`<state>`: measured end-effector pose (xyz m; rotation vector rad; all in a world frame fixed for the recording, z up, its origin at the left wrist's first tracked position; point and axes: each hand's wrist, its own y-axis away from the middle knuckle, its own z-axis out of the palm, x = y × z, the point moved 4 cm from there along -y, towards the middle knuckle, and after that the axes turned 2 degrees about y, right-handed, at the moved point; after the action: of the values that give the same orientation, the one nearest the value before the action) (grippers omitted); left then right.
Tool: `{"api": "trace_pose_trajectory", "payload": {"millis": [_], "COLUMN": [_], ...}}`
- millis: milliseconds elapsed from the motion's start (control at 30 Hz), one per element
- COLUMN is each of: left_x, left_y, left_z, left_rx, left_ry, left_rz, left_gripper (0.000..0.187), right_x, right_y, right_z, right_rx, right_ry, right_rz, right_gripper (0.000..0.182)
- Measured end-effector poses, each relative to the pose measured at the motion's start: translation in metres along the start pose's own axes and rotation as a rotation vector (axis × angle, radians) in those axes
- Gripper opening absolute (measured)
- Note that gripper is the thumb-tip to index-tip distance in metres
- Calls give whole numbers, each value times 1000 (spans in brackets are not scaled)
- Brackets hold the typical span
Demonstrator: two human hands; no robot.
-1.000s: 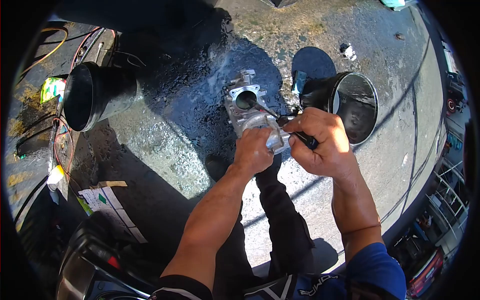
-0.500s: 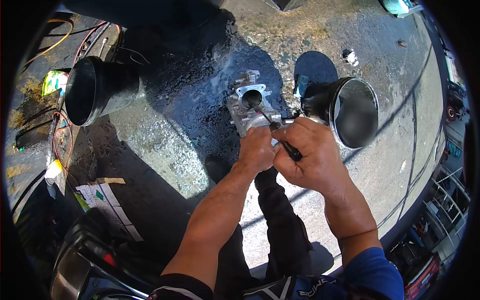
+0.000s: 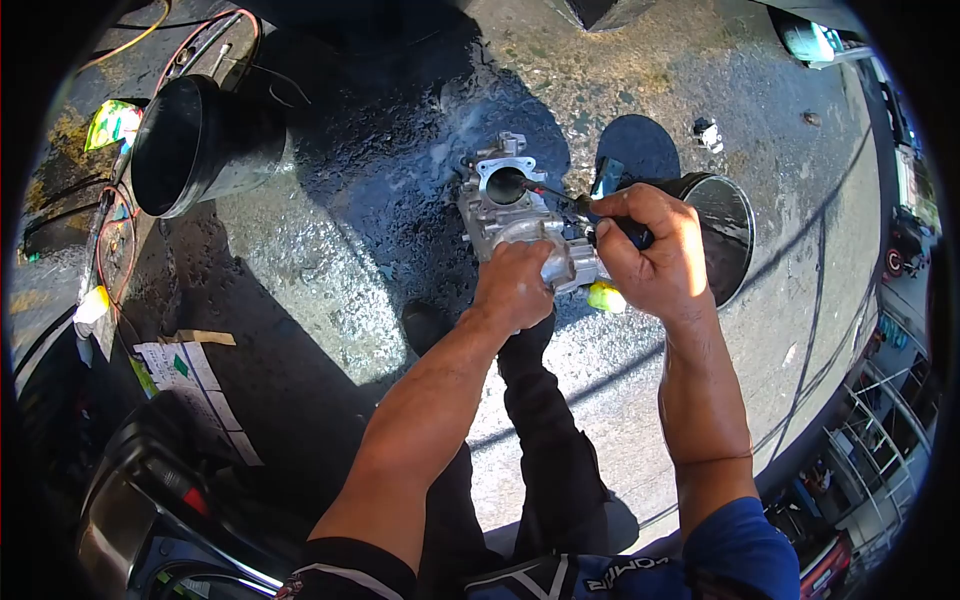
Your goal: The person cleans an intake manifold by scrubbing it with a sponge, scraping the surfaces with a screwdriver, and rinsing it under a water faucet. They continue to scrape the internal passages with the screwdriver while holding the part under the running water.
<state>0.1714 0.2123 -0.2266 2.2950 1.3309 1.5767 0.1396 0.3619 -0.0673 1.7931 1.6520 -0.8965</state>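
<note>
A cast aluminium engine housing [image 3: 483, 215] with a round bore and a four-cornered flange sits over the wet, dark ground in front of me. My left hand [image 3: 515, 285] is wrapped over the near end of the housing. In my right hand [image 3: 662, 250], on the right side, is a screwdriver [image 3: 633, 231] with a black handle. Its thin shaft points left, and the tip is right at the right edge of the flange, beside the bore. Thumb and index finger press along the handle.
On the right stands a black bucket [image 3: 748, 222], close behind my right hand. Another black bucket [image 3: 168, 145] lies tipped at the left, near hoses [image 3: 133, 215]. A yellow-green item [image 3: 606, 297] is below the housing. Printed cardboard [image 3: 200, 385] lies lower left.
My right hand has moved right and up, swinging the screwdriver from a steep slant to a flatter angle at the flange's right side. The yellow-green item now shows.
</note>
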Motion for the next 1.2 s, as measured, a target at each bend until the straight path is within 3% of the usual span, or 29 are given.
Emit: {"api": "trace_pose_trajectory", "payload": {"millis": [167, 267, 367, 500, 600, 633, 800, 1000, 1200], "left_x": [-8, -8, -10, -10, -2, -1, 5, 4, 3], "left_y": [-1, 2, 3, 3, -8, -13, -26, -30, -30], "left_z": [-3, 1, -6, -8, -28, -32, -41, -36, -34], "left_rx": [9, -78, -61, -92, -192, -194, -171, -182, -214], "left_ry": [10, 17, 11, -37, -45, -39, -14, -7, -6], "left_rz": [23, 18, 40, 52, 38, 34, 8, 17, 31], "left_gripper": [55, 55, 52, 49, 46, 46, 45, 44, 44], "right_x": [-36, -11, -20, -55, -55, -57, -46, -33, -52], "right_y": [0, -7, -2, 9, 26, 32, 45, 34, -6], "right_z": [-6, 30, 20, -19, -58, -74, -138, -136, -84], "right_rx": [-21, -120, -156, -237, -89, -42, -23, -99, -247], "right_ry": [75, 124, 99, 206, 132, 60, 149, 76, 255], "right_rz": [-64, -81, -44, -1, -45, 95, 2, 24, -62], "right_gripper": [12, 14, 13, 16, 18, 20, 22, 23, 25]}}
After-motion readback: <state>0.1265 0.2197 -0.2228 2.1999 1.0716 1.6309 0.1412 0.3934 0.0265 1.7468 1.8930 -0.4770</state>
